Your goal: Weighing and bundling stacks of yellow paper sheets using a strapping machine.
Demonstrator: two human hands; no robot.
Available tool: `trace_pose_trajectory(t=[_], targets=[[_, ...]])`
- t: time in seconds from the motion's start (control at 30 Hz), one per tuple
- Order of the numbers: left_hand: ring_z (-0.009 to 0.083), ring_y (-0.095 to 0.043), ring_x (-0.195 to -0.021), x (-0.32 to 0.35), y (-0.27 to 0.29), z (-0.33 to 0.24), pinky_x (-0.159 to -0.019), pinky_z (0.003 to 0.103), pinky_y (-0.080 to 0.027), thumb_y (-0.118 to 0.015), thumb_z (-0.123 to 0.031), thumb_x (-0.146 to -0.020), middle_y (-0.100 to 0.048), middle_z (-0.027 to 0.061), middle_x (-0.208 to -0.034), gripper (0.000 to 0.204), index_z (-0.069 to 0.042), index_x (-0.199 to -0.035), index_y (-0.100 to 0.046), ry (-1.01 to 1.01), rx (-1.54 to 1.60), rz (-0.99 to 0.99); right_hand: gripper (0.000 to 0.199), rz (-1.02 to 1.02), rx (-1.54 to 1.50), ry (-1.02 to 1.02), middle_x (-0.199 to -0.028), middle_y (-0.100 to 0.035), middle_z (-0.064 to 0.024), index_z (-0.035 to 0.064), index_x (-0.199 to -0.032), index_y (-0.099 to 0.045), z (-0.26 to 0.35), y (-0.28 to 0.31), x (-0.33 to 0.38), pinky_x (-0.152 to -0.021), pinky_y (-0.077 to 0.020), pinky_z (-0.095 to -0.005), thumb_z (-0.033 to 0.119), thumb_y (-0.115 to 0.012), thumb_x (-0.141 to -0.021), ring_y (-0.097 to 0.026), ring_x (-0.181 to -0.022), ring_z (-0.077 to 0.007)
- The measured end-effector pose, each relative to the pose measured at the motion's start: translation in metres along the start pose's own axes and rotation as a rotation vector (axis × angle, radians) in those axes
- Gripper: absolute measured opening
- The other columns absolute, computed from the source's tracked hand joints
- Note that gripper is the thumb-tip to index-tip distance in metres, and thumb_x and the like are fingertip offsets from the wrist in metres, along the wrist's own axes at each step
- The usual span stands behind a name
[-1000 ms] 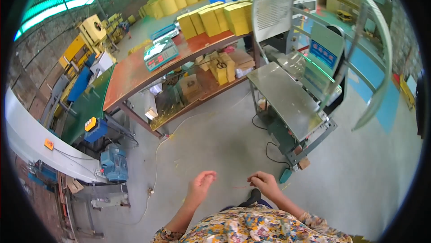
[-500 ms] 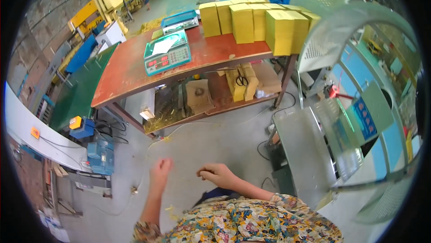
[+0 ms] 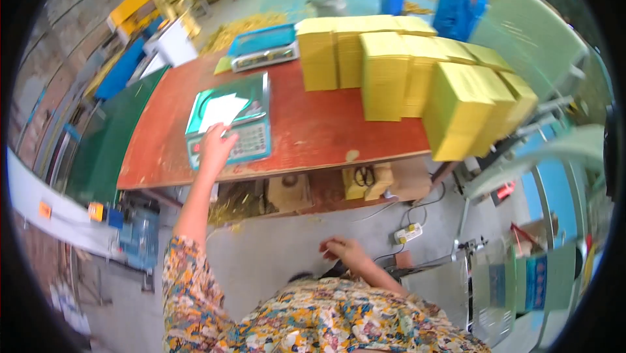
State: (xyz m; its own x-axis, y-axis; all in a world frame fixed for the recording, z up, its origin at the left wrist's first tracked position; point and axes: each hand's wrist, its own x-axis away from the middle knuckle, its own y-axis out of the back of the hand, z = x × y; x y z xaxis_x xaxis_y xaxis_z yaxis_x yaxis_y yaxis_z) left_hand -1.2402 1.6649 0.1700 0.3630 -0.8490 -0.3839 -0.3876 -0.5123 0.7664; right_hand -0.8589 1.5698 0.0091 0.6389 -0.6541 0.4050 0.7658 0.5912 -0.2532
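As the left hand [image 3: 218,147] stretches over a red surface [image 3: 313,124], its fingers are at the near edge of white paper [image 3: 220,110] lying on the pan [image 3: 251,89] of a teal scale [image 3: 264,151]; whether they pinch it cannot be told. The right hand [image 3: 349,255] hangs low before a flowered shirt [image 3: 339,314], fingers loosely curled around nothing visible, though whether the tips meet is unclear. Yellow stacks [image 3: 385,85] stand to the scale's right, a co-worker in blue [image 3: 456,10] beyond them. Good handling here would likely mean a light pinch at the paper's edge, palm clear of the keys [image 3: 251,139], no weight leaned on the pan.
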Motion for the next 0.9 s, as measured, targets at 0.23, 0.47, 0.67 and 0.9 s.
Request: trace_pose_trajectory(t=[0.23, 0.47, 0.67, 0.9], targets=[[0.0340, -0.043, -0.134, -0.068, -0.025, 0.039, -0.109, 0.040, -0.037, -0.076, -0.031, -0.075, -0.041, 0.0228, -0.147, 0.068, 0.003, -0.129, -0.055, 0.042, -0.192, 0.003, 0.023, 0.170, 0.122, 0.033, -0.095, -0.069, -0.0062, -0.0020, -0.105, -0.066, 0.109, 0.023, -0.101, -0.075, -0.0518, -0.0277, 0.014, -0.052, -0.097, -0.063, -0.079, -0.0123], [0.0319, -0.055, -0.119, -0.095, -0.017, 0.077, -0.103, 0.041, -0.042, -0.077, -0.022, -0.073, -0.059, 0.0194, -0.128, 0.053, 0.004, -0.116, -0.062, 0.007, -0.200, 0.200, 0.021, 0.264, 0.078, 0.042, -0.095, -0.067, -0.0068, -0.0041, -0.104, -0.065, 0.152, -0.040, -0.170, -0.076, -0.0525, -0.0270, 0.012, -0.053, -0.097, -0.063, -0.081, -0.0127], [0.0248, -0.065, -0.090, -0.112, -0.009, 0.111, -0.078, 0.035, -0.053, -0.073, -0.014, -0.079, -0.067, 0.0151, -0.103, 0.028, 0.003, -0.100, -0.068, 0.010, 0.128, 0.230, 0.022, 0.255, 0.083, 0.021, -0.096, -0.067, -0.0070, -0.0029, -0.105, -0.064, 0.169, -0.093, -0.218, -0.078, -0.0519, -0.0278, 0.013, -0.052, -0.098, -0.063, -0.085, -0.0128], [0.0028, -0.048, -0.069, -0.113, -0.001, 0.152, -0.059, 0.022, -0.040, -0.065, -0.006, -0.087, -0.058, -0.0041, -0.075, 0.008, 0.001, -0.086, -0.067, 0.381, 0.782, 0.347, 0.022, 0.183, -0.042, 0.120, -0.104, -0.067, -0.0094, -0.0038, -0.112, -0.062, 0.200, -0.140, -0.253, -0.084, -0.0524, -0.0307, 0.008, -0.051, -0.097, -0.065, -0.090, -0.0160]])
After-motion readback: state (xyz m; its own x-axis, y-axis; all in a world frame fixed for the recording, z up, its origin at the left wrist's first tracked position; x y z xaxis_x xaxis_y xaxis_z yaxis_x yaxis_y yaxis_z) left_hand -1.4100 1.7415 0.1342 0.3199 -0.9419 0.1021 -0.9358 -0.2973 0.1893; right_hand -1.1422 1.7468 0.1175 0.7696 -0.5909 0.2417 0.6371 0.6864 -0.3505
